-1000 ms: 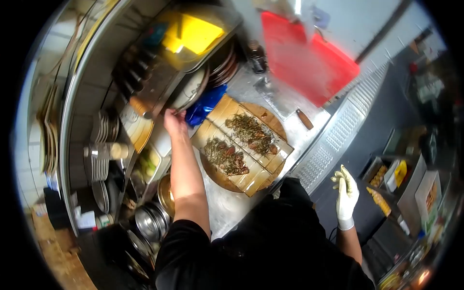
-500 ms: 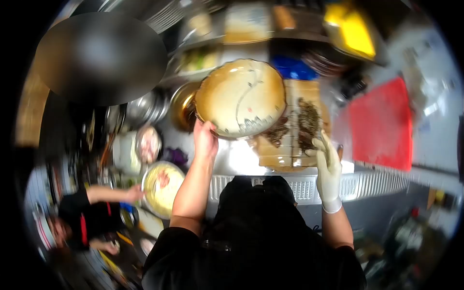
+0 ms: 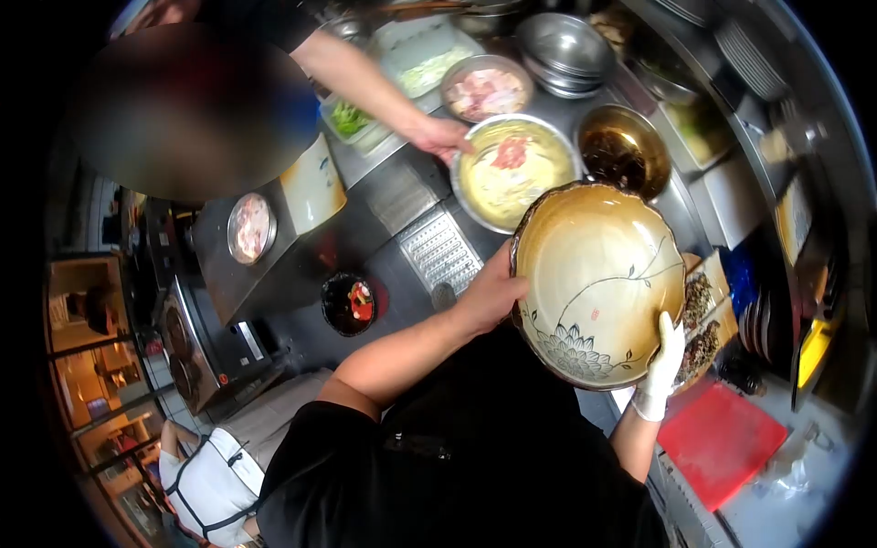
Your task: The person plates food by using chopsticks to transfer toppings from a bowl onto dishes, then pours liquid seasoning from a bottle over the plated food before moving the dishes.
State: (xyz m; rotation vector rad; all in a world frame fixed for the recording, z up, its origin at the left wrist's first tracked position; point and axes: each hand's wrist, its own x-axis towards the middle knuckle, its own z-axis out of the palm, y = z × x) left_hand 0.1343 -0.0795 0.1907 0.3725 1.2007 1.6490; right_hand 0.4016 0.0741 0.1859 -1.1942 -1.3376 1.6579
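A large ceramic serving plate (image 3: 598, 292) with a scalloped dark rim, tan glaze and a painted lotus is held up before my chest. My bare left hand (image 3: 493, 290) grips its left rim, thumb over the edge. On the right rim sits my right hand (image 3: 667, 354) in a white glove, thumb on the plate's face and the other fingers partly hidden. The plate's inner face shows nothing on it. Close beyond it, a co-worker's hand (image 3: 443, 137) touches a steel bowl (image 3: 464, 196) of pale yellow food with pinkish meat on top.
A bowl of raw meat (image 3: 487, 89), stacked steel bowls (image 3: 565, 50) and a brass-coloured pot (image 3: 662, 137) stand beyond. To the right lie a board with dark skewered pieces (image 3: 702, 347) and a red cutting board (image 3: 722, 443). A person in a white shirt (image 3: 206, 479) is at lower left.
My view and body have turned left, bringing the co-worker's side ahead. The plate came along in my left hand. My gloved right hand, free before, now holds the plate's right rim.
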